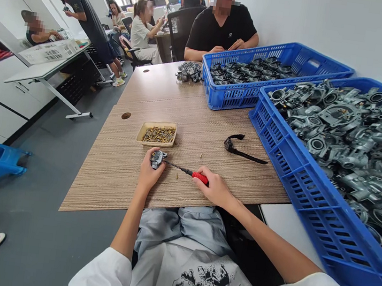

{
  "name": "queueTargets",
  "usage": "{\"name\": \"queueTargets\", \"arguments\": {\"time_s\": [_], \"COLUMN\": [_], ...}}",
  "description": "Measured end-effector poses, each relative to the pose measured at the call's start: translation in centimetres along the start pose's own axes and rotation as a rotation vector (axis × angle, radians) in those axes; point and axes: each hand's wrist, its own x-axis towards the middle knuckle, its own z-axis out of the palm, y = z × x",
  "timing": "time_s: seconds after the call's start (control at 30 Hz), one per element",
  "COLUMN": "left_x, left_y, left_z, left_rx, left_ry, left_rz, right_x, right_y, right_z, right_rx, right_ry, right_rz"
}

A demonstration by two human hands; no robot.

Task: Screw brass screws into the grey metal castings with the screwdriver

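My left hand [150, 173] is closed around a small grey metal carburetor body [157, 159], held just above the wooden table. My right hand [213, 187] grips a screwdriver [200, 178] by its red handle. The dark shaft points left, and its tip meets the right side of the carburetor body or lies very close to it. A small brass-coloured piece [177, 175] lies on the table below the shaft, and another small piece [201, 155] lies farther back. Behind my left hand stands a cream tray [138, 138] full of small brass and silver parts.
To the right, a large blue crate [279, 174] is heaped with metal carburetor bodies. Behind it, another blue crate [214, 100] holds darker parts, with a metal cluster [189, 71] beside it. A black wristwatch [246, 154] lies on the table [111, 174]. A person [224, 34] sits opposite.
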Motion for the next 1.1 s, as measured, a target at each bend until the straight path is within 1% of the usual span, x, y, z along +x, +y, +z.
{"name": "queueTargets", "arguments": {"time_s": [0.37,1.1], "left_x": [-0.05,-0.03], "left_y": [0.2,0.01], "left_z": [-0.04,-0.04], "left_rx": [0.005,0.006], "left_ry": [0.001,-0.003], "left_rz": [-0.005,0.006], "right_x": [-0.03,-0.03], "right_y": [-0.13,0.05], "right_z": [-0.12,0.07], "right_rx": [-0.017,-0.015], "right_ry": [-0.015,0.009], "right_rz": [0.008,-0.009]}}
